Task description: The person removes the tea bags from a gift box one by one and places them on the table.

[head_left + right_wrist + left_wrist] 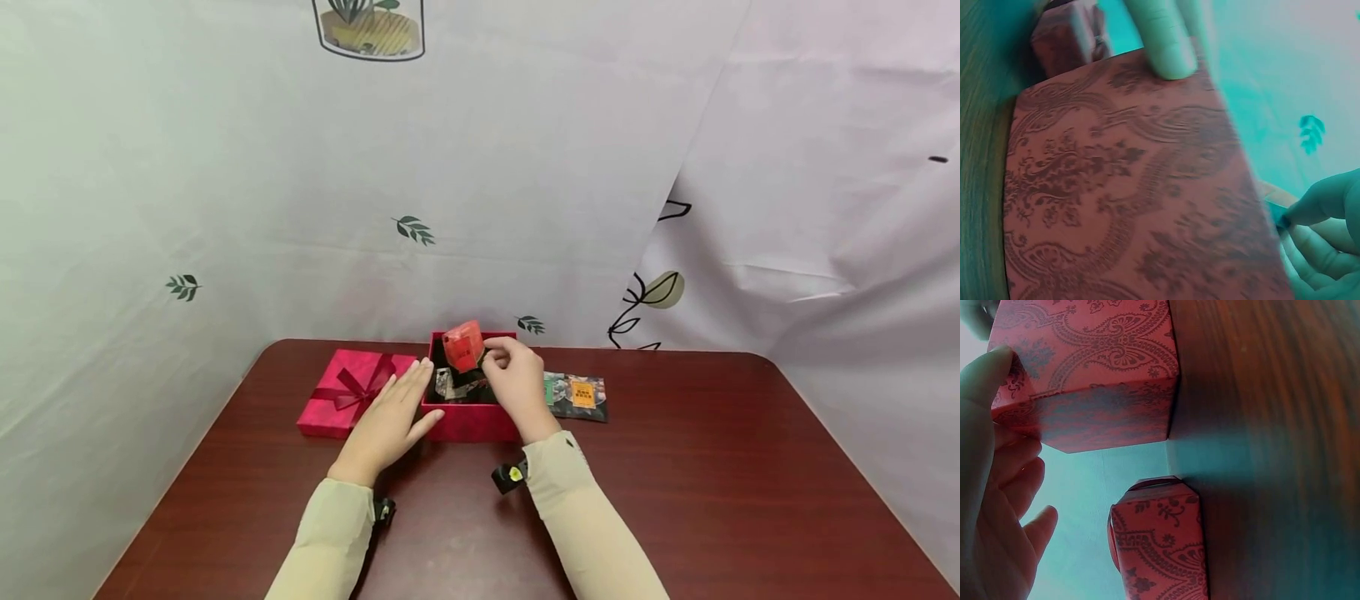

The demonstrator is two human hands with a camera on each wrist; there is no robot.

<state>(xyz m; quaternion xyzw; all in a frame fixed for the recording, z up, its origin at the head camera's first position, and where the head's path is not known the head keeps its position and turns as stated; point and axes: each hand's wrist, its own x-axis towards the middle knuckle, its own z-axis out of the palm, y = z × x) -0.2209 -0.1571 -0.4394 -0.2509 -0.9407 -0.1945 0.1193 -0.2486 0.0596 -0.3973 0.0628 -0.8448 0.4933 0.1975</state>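
Over the open red gift box (472, 423), my right hand (519, 385) pinches a corner of a red packet (463, 347) between thumb and fingers. The packet is tilted, and black and white packets (452, 383) lie inside the box under it. My left hand (388, 425) rests against the box's left side with its fingers straight. In the left wrist view the thumb (999, 365) touches the box's patterned front (1104, 347). The right wrist view shows the pinching fingers (1322, 206) behind the box's edge, with most of the packet hidden.
Left of the box lies its red lid (330, 418) with a dark ribbon bow (352, 390). On the right, dark packets with green and orange labels (583, 394) lie flat on the brown table (690, 467). A pale patterned curtain (525, 167) hangs behind the table's back edge.
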